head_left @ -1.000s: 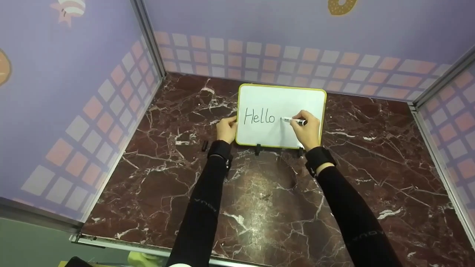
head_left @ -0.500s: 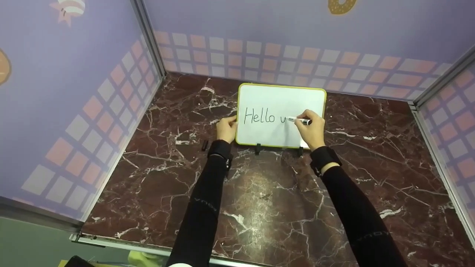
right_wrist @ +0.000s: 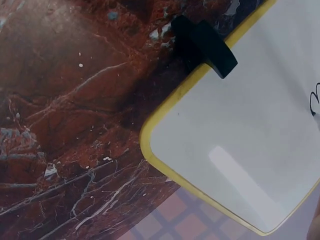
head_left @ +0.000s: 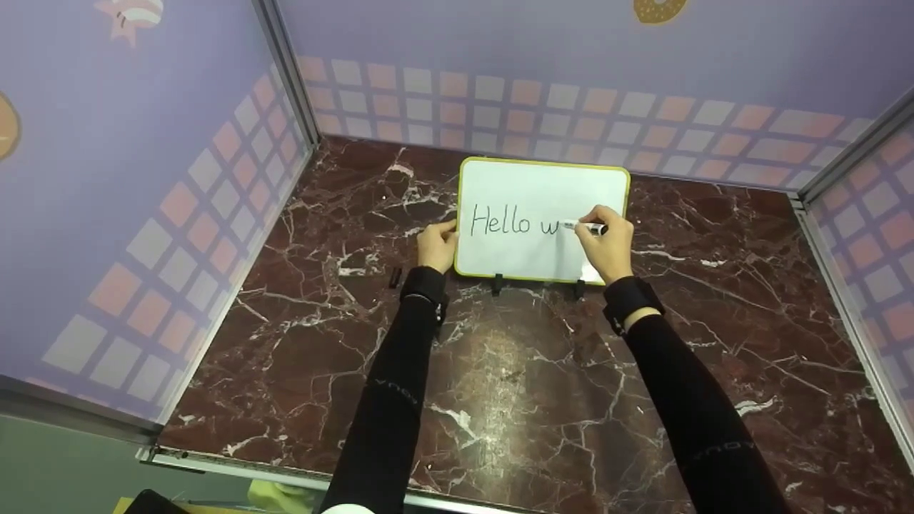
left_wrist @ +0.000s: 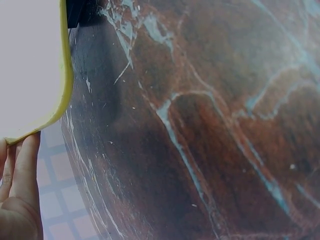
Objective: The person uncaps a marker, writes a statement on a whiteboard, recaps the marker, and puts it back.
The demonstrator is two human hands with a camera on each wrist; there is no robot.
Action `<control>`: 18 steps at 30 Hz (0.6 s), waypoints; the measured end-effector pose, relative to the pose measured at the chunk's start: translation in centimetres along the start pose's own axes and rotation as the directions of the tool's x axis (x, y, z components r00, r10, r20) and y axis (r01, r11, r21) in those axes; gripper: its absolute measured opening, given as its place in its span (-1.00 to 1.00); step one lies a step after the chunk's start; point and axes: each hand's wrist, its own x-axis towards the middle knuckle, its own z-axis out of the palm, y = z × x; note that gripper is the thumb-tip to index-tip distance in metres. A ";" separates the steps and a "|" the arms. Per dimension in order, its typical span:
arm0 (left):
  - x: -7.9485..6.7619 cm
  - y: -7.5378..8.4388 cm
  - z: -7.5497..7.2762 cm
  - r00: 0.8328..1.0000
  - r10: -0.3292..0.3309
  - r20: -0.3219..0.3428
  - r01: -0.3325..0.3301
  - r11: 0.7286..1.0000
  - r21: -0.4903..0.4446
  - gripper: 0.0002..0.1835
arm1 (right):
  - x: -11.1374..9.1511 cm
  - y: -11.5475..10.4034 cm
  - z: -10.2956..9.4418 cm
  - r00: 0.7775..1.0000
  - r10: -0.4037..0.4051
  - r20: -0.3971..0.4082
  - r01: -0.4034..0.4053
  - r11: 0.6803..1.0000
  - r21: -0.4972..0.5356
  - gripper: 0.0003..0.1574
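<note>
A yellow-framed whiteboard (head_left: 521, 185) stands tilted back on black supports (head_left: 498, 284), with "Hello w" in black on its face. My left hand (head_left: 436, 247) holds its left edge; in the left wrist view the fingers (left_wrist: 25, 170) meet the yellow rim (left_wrist: 67, 75). A white marker (head_left: 573, 225) with a black end is pinched in my right hand (head_left: 608, 243), its tip at the "w". In the right wrist view the whiteboard (right_wrist: 220, 115) shows part of a black stroke at the right border, while the right hand (right_wrist: 314, 225) barely enters the corner.
A small black cap-like piece (head_left: 395, 277) lies on the dark red marbled table (head_left: 321, 385), left of the whiteboard. Purple panels with a checked pattern (head_left: 485, 107) enclose the back and sides. A metal edge (head_left: 235, 467) runs along the table's front.
My right hand has moved rightward with the marker, and a "w" has appeared after "Hello". My left hand stays at the whiteboard's left edge.
</note>
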 end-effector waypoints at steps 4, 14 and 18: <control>0.2 -0.1 0.0 1.000 0.002 -0.003 -0.002 1.000 0.007 -0.65 | 0.1 0.1 0.0 0.999 -0.002 -0.036 0.003 1.000 0.020 -0.93; 0.3 -0.2 0.1 1.000 0.015 -0.015 -0.015 1.000 0.010 -0.66 | -0.1 0.7 -0.3 0.998 0.008 -0.054 -0.007 1.000 0.018 -0.93; 0.2 -0.1 0.1 1.000 0.018 -0.018 -0.018 1.000 0.012 -0.66 | 0.0 0.6 -0.3 0.997 0.013 -0.079 -0.013 1.000 0.001 -0.94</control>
